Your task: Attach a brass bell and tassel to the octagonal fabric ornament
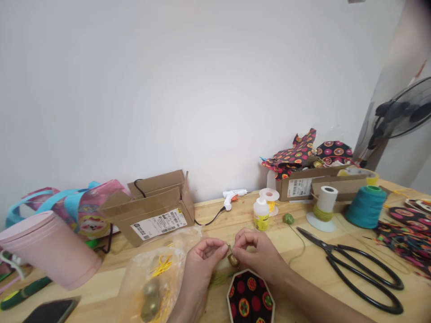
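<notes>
Between the fingertips of both hands is a small gold-coloured metal piece (233,260), possibly a bell; its exact kind is unclear. My left hand (202,258) pinches it at the upper left, thumb against forefinger. From the other side, the closed fingers of my right hand (259,255) grip it. Thin green cord (220,278) lies just below the fingers. Under my right wrist is an eight-sided panel (251,296) in black fabric with coloured flower circles and a pale rim. A clear plastic bag (134,273) with round gold-coloured balls and yellow cords lies beside my left wrist.
Black-handled scissors (357,264) lie open at right, near a teal thread cone (365,208) and a green cord spool (325,211). A glue bottle (261,217), glue gun (230,199) and carton (158,215) stand behind. A pink cup (57,251) and phone (50,312) are at left.
</notes>
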Demonstrator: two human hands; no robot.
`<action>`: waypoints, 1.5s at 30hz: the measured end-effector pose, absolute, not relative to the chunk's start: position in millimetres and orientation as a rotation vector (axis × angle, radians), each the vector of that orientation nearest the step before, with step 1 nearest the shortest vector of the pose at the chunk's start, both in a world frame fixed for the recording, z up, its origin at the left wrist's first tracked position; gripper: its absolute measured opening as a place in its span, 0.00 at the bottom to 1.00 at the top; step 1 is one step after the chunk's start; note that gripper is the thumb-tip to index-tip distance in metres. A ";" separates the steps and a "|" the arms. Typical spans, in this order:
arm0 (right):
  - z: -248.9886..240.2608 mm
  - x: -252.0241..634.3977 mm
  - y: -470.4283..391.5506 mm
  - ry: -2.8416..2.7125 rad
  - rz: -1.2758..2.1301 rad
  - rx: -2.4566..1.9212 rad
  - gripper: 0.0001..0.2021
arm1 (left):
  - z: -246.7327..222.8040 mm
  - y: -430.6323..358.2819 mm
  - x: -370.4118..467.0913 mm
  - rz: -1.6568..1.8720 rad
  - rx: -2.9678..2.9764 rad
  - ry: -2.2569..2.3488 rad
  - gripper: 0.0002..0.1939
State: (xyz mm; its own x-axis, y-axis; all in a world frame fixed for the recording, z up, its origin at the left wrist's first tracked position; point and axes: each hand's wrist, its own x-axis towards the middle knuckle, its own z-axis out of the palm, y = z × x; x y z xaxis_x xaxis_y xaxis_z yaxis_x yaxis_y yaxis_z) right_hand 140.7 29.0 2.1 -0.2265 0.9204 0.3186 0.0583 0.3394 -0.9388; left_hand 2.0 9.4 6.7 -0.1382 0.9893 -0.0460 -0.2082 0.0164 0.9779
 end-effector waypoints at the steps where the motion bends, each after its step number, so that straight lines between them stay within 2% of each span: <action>1: 2.1 140.8 29.3 -1.580 1.053 -0.912 0.06 | 6.5 9.8 1.9 1.377 0.963 1.169 0.08; 19: -0.4 139.6 30.6 -1.572 1.021 -0.969 0.05 | 5.3 9.6 1.4 1.358 1.029 1.191 0.07; 23: -2.3 138.7 31.5 -1.500 1.161 -0.971 0.05 | 7.2 9.1 1.9 1.361 1.022 1.198 0.08; 26: -1.5 139.6 31.6 -1.432 1.331 -0.940 0.08 | 9.1 7.9 2.5 1.363 1.016 1.199 0.09; 32: 1.4 141.9 31.9 -1.485 1.327 -0.912 0.16 | 8.6 8.2 1.3 1.340 1.018 1.186 0.08; 38: 2.6 141.3 32.2 -1.322 1.485 -0.894 0.11 | 5.7 11.4 1.6 1.317 1.057 1.193 0.08; 45: -2.4 140.3 35.9 -1.208 1.546 -0.877 0.14 | 3.0 12.6 1.4 1.318 1.017 1.182 0.09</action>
